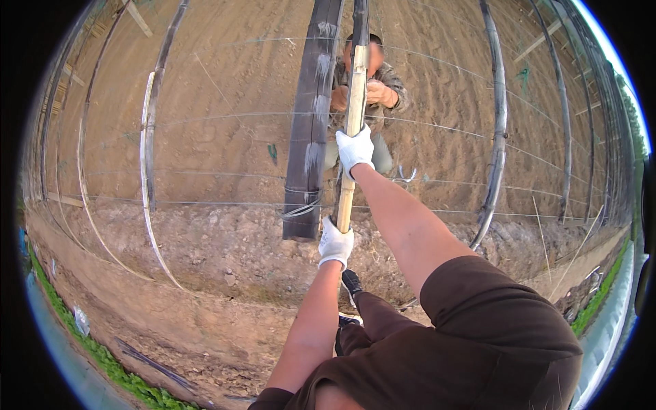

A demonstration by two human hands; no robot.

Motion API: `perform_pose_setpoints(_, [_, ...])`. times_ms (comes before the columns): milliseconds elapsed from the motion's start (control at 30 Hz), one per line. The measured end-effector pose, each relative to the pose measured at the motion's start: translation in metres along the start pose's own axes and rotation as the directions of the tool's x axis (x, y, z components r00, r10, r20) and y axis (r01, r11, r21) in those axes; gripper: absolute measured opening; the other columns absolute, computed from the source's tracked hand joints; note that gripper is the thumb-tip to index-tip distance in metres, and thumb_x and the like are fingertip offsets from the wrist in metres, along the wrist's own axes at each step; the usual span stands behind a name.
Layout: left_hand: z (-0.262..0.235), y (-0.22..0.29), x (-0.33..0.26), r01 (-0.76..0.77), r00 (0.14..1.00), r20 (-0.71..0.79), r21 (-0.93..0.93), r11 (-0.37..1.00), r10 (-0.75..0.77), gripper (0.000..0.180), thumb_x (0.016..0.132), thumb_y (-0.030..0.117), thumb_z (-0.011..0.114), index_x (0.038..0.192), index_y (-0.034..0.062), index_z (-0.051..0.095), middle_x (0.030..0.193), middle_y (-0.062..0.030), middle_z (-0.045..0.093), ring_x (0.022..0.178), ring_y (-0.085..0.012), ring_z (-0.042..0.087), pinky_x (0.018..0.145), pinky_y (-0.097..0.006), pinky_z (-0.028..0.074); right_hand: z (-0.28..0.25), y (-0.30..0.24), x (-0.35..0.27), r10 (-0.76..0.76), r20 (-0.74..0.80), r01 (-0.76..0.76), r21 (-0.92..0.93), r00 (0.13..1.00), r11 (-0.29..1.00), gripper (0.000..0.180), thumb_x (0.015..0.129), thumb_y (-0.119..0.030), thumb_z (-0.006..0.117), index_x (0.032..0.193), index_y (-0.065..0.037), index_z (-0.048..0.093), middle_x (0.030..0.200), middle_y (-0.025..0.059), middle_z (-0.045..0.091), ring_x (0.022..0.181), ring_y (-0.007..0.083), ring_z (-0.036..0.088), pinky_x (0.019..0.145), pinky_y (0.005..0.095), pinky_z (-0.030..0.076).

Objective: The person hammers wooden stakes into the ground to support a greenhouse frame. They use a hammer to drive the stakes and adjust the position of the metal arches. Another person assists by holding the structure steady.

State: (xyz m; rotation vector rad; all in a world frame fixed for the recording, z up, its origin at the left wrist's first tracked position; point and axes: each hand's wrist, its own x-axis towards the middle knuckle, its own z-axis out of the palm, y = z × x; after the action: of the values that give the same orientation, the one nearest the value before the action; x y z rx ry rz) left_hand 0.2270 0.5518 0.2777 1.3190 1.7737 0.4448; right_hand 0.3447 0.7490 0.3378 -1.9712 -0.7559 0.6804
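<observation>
A pale split-bamboo strip runs up and away in front of me, alongside a darker upright pole. White-gloved, my left hand is closed around the strip's lower end. Farther up, my right hand, in a matching glove, wraps the same strip with the arm stretched out. Just left of the strip stands a thick dark post with a wire wound round it near its bottom. Behind the strip crouches a co-worker with bare hands raised close to it; what those hands hold is hidden.
Thin wires cross in front of me at several heights. Bent poles stand to the right, and more poles to the left. Tilled brown soil lies beyond, with a rough earth ridge at my feet.
</observation>
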Motion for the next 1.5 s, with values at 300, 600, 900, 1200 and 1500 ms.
perform_pose_setpoints(300, [0.002, -0.006, 0.003, -0.024, 1.0, -0.003, -0.013, 1.0, 0.024, 0.067, 0.086, 0.03, 0.078, 0.141, 0.0075, 0.045, 0.121, -0.0256, 0.071, 0.111, -0.0467, 0.068, 0.095, -0.053, 0.053, 0.0, -0.001, 0.0, 0.021, 0.018, -0.021, -0.008, 1.0, 1.0, 0.071, 0.085, -0.036, 0.078, 0.143, -0.006, 0.049, 0.123, 0.024, 0.071, 0.116, 0.0396, 0.069, 0.1, 0.0457, 0.053])
perform_pose_setpoints(600, [-0.004, 0.003, 0.001, 0.029, 0.999, 0.04, 0.009, 1.0, -0.029, 0.062, 0.086, 0.03, 0.078, 0.135, 0.0085, 0.046, 0.124, -0.0207, 0.071, 0.114, -0.0427, 0.068, 0.097, -0.052, 0.052, 0.001, 0.001, 0.001, 0.047, 0.006, -0.047, -0.042, 0.999, 0.998, 0.065, 0.084, -0.037, 0.079, 0.132, 0.0, 0.054, 0.119, 0.0257, 0.072, 0.111, 0.0403, 0.07, 0.097, 0.0452, 0.054])
perform_pose_setpoints(900, [-0.003, 0.0, 0.002, 0.009, 1.0, 0.029, -0.012, 1.0, -0.009, 0.058, 0.087, 0.031, 0.077, 0.132, 0.0078, 0.047, 0.122, -0.0215, 0.071, 0.112, -0.0435, 0.069, 0.097, -0.053, 0.052, 0.001, -0.002, 0.002, 0.083, 0.007, -0.082, -0.099, 0.997, 0.992, 0.061, 0.084, -0.038, 0.079, 0.12, 0.005, 0.057, 0.115, 0.028, 0.072, 0.108, 0.0395, 0.071, 0.094, 0.0443, 0.055])
perform_pose_setpoints(1200, [-0.002, -0.001, 0.0, -0.003, 1.0, 0.011, -0.012, 1.0, 0.003, 0.06, 0.086, 0.03, 0.078, 0.133, 0.0085, 0.047, 0.121, -0.0208, 0.071, 0.111, -0.0429, 0.069, 0.095, -0.053, 0.053, -0.001, -0.004, 0.001, 0.075, 0.02, -0.072, -0.106, 0.997, 0.992, 0.061, 0.084, -0.039, 0.078, 0.12, 0.005, 0.056, 0.114, 0.0292, 0.072, 0.109, 0.0416, 0.071, 0.095, 0.0461, 0.055])
perform_pose_setpoints(1500, [-0.002, -0.001, 0.001, 0.014, 1.0, 0.01, -0.003, 1.0, -0.014, 0.062, 0.085, 0.031, 0.078, 0.134, 0.0087, 0.047, 0.122, -0.0202, 0.071, 0.111, -0.0422, 0.07, 0.095, -0.053, 0.053, 0.001, -0.002, 0.002, 0.082, 0.025, -0.079, -0.104, 0.996, 0.991, 0.06, 0.084, -0.04, 0.077, 0.12, 0.004, 0.056, 0.115, 0.0302, 0.071, 0.11, 0.0438, 0.07, 0.096, 0.0478, 0.054])
